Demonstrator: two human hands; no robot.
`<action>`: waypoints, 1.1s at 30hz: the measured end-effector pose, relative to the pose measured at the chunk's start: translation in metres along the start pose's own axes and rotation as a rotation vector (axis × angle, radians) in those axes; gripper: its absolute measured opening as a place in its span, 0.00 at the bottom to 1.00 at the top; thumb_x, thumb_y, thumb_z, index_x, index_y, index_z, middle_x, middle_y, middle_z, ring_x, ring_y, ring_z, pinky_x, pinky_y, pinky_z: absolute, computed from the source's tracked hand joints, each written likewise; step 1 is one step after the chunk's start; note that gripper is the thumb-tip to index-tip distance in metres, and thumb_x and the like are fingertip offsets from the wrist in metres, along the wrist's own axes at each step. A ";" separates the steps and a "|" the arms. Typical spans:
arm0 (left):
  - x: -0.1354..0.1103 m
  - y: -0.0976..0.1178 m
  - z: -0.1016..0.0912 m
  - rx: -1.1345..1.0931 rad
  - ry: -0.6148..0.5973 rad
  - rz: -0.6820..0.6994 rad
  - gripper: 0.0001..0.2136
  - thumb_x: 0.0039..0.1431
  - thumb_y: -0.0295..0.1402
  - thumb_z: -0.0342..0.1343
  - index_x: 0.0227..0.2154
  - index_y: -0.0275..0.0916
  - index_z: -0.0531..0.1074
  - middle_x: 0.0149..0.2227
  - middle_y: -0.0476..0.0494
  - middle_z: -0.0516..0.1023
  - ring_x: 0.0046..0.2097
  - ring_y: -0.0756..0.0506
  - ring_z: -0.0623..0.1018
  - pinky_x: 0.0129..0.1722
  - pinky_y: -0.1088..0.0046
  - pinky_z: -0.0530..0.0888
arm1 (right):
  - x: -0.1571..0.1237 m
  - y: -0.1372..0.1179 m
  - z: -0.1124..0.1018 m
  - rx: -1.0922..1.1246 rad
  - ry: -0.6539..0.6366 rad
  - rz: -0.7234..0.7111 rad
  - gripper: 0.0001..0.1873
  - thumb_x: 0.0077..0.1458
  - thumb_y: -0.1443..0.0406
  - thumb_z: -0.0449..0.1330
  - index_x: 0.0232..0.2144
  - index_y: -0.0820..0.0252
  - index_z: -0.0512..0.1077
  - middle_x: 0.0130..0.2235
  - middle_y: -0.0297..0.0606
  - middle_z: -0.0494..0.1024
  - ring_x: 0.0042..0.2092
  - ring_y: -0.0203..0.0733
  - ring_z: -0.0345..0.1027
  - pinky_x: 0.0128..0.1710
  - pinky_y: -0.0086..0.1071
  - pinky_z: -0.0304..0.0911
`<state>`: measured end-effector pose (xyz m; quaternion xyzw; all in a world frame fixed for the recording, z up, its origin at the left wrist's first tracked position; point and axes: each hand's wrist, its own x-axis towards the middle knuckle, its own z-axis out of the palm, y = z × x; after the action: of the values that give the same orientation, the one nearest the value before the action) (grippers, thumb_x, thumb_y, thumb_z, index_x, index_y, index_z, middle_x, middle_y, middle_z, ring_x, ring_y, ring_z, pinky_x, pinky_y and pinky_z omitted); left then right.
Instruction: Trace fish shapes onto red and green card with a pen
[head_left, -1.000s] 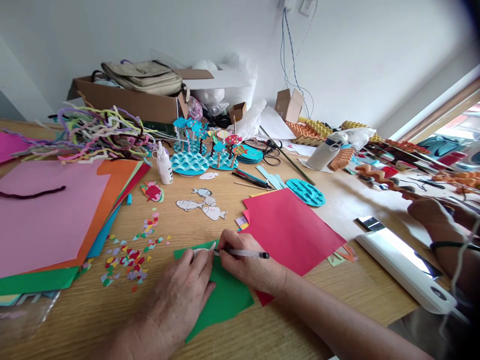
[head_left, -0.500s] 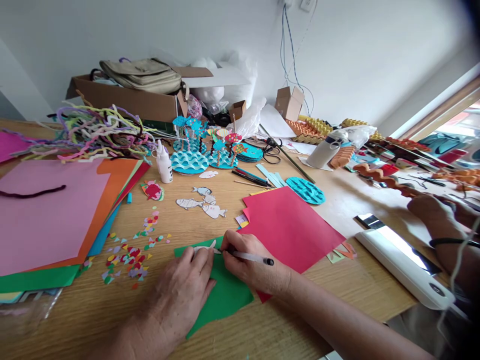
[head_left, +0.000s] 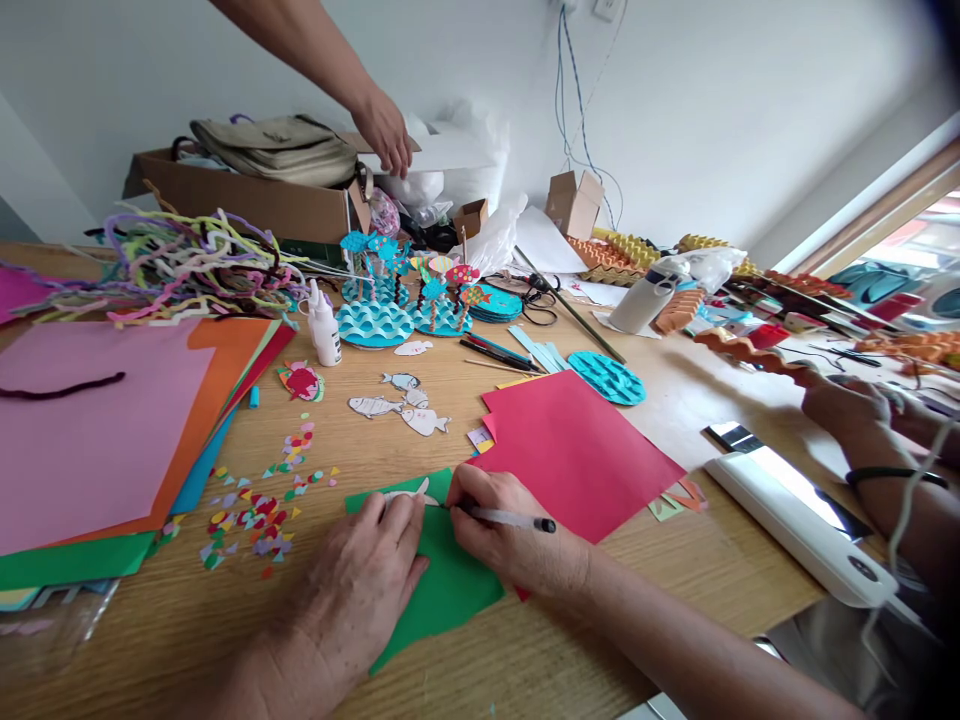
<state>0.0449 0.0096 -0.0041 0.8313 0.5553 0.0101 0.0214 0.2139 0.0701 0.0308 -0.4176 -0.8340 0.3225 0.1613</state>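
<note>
My left hand point(head_left: 360, 570) presses its fingertips down on a white paper fish cutout point(head_left: 409, 493), whose front part they cover. Beneath the cutout lies a piece of green paper point(head_left: 442, 590), partly under my left hand. A pen with a clear barrel and black cap end point(head_left: 510, 518) is gripped in my right hand point(head_left: 502, 530), its tip close to the cutout's tail on the green paper. The tip itself is mostly hidden by my fingers. Red paper point(head_left: 577, 450) lies right beside my right hand. Several white paper fish point(head_left: 375, 406) rest farther back.
Coloured paper sheets point(head_left: 105, 430) and paper confetti point(head_left: 255, 520) lie at left. A glue bottle point(head_left: 323, 325) stands before the blue fish decorations point(head_left: 375, 320). At right are a white laminator-like device point(head_left: 802, 530) and another person's hand point(head_left: 847, 400); another hand point(head_left: 382, 130) reaches over the boxes.
Another person's arm has come in from the top, above the boxes. The view has shifted slightly. My hands stay at the green paper, with the pen tip hardly moved.
</note>
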 end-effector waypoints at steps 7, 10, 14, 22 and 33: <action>0.001 0.001 0.001 0.000 -0.012 -0.016 0.20 0.60 0.26 0.52 0.56 0.33 0.64 0.47 0.39 0.72 0.46 0.37 0.71 0.42 0.57 0.75 | 0.004 0.006 0.002 0.120 0.084 0.005 0.06 0.48 0.74 0.51 0.26 0.59 0.62 0.21 0.27 0.63 0.23 0.32 0.55 0.23 0.23 0.51; 0.001 0.001 0.000 0.005 -0.011 -0.015 0.20 0.60 0.27 0.52 0.56 0.33 0.64 0.47 0.39 0.72 0.46 0.37 0.71 0.43 0.57 0.74 | 0.008 0.003 0.002 0.113 0.059 0.004 0.07 0.47 0.75 0.52 0.26 0.59 0.63 0.21 0.27 0.63 0.23 0.32 0.55 0.23 0.24 0.51; 0.000 0.000 0.000 0.003 -0.007 -0.014 0.20 0.60 0.27 0.51 0.56 0.34 0.65 0.47 0.39 0.72 0.45 0.37 0.71 0.43 0.57 0.75 | 0.013 0.000 0.003 0.095 0.045 0.007 0.08 0.46 0.76 0.52 0.26 0.59 0.63 0.21 0.27 0.64 0.22 0.31 0.55 0.24 0.24 0.52; 0.001 -0.001 0.003 -0.021 0.007 -0.007 0.20 0.60 0.27 0.52 0.55 0.33 0.65 0.47 0.38 0.72 0.45 0.37 0.71 0.43 0.56 0.75 | 0.016 0.001 0.005 0.099 0.040 -0.010 0.08 0.46 0.76 0.53 0.26 0.58 0.63 0.21 0.26 0.64 0.22 0.31 0.56 0.24 0.23 0.52; 0.001 0.000 0.000 -0.030 -0.025 -0.020 0.21 0.60 0.27 0.53 0.56 0.33 0.64 0.47 0.38 0.72 0.47 0.36 0.70 0.46 0.54 0.74 | 0.004 0.002 0.002 0.045 0.024 0.007 0.06 0.48 0.74 0.52 0.26 0.59 0.62 0.22 0.27 0.64 0.22 0.31 0.56 0.22 0.23 0.50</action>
<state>0.0455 0.0108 -0.0043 0.8253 0.5632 0.0076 0.0409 0.2115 0.0727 0.0281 -0.4207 -0.8230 0.3368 0.1794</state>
